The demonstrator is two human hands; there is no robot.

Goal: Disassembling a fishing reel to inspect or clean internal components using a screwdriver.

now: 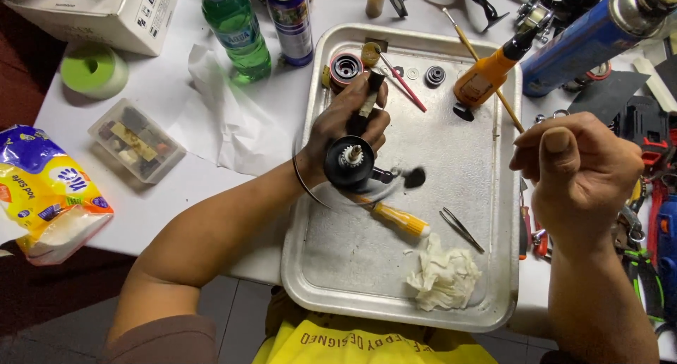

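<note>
A white table (211, 187) holds one metal tray (367, 293) in the head view. Tools at the right edge are cut off and cluttered. Over the tray, the left hand (349, 120) grips one black fishing reel body (350, 163), wrist bent inward. The right hand (578, 173) is raised right of the tray, curled closed; whether it holds anything is hidden. On the tray lie one yellow-handled screwdriver (402, 219), one pair of tweezers (462, 228) and one crumpled tissue (443, 279).

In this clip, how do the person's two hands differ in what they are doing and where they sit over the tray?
The left hand grips a black fishing-reel body with a toothed shaft showing; the right hand is curled into a loose fist with nothing visible in it. The left hand sits over the metal tray; the right hand hangs beyond its right rim, above the tools there. Both hands are bare.
</note>
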